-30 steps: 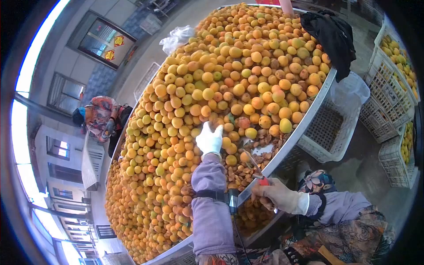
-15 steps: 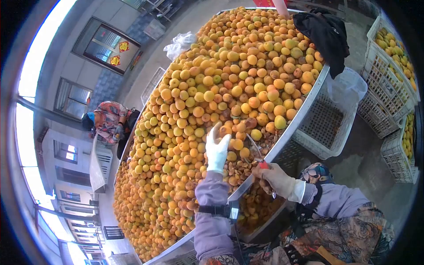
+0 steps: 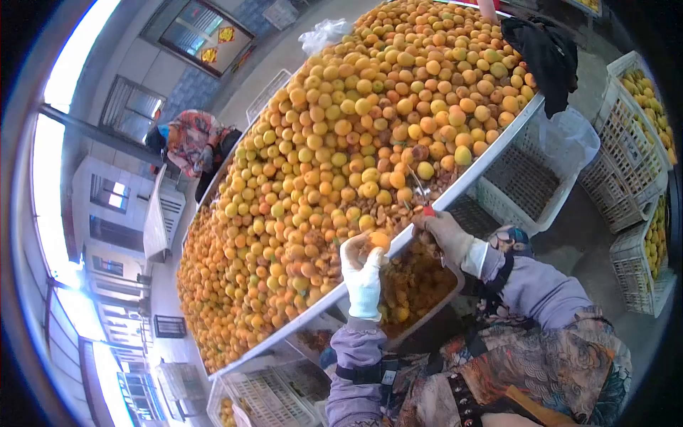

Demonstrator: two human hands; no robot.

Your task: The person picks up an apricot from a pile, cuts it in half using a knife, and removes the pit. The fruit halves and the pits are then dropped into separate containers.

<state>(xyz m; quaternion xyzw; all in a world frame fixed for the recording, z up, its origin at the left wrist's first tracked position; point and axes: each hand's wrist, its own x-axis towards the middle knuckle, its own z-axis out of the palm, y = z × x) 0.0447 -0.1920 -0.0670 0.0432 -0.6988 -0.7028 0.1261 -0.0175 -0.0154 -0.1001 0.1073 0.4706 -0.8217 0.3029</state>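
Observation:
My left hand (image 3: 363, 274), in a white glove, is closed around an orange-yellow apricot (image 3: 378, 240) at the near rim of the big heap of apricots (image 3: 313, 142). My right hand (image 3: 447, 235), also gloved, grips a red-handled tool (image 3: 428, 211) just beyond the rim. A thin metal part extends from its handle over the heap; its exact kind I cannot tell. Cut apricot pieces (image 3: 388, 215) lie on the heap between the hands. Below them, under the metal rim (image 3: 469, 171), a tub (image 3: 455, 288) contains more cut fruit.
An open white crate (image 3: 548, 213) stands at the right, beside stacked crates of fruit (image 3: 626, 164). Dark cloth (image 3: 544, 60) hangs over the far corner. Across the heap, a person in patterned clothing (image 3: 192, 139) bends forward. Another crate (image 3: 277, 388) sits below the near edge.
My left hand has come back from the heap to the near rim, its fingers now around an apricot. My right hand still grips the red-handled tool. The view has shifted.

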